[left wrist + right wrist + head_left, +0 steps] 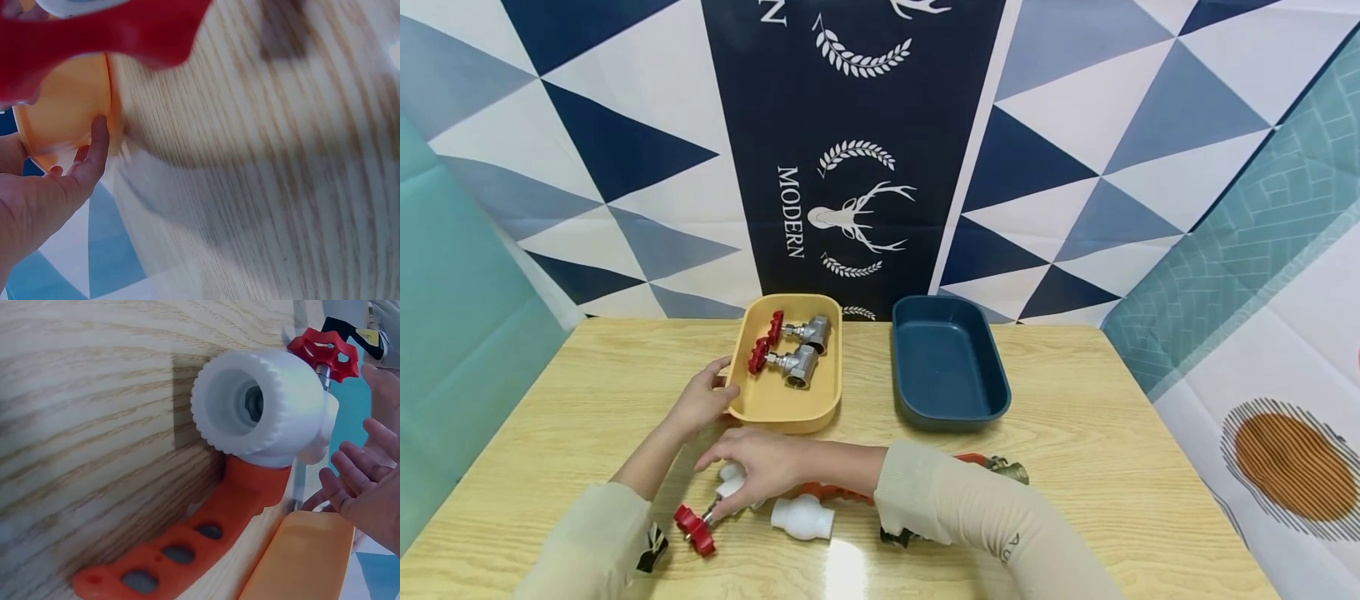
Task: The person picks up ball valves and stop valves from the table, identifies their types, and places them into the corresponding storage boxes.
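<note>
My left hand [700, 402] holds the left wall of a yellow bin [786, 404], thumb at the rim, fingers against the outside. Two metal valves [801, 365] with red handwheels lie inside it. My right hand [760, 468] hovers around a white valve [730, 479] with a red handwheel [700, 533], its fingers spread and thumb close by the stem. The right wrist view shows those fingers [353, 472] loose, apart from the valve. Beside them on the table is a white ball valve [805, 517] with an orange lever [187, 550].
A dark blue bin [947, 367] stands at the back right with nothing in it. Behind my right forearm lies a brass valve [1015, 472] with an orange handle [972, 458]. A patterned cloth backdrop [850, 208] rises along the table's back edge.
</note>
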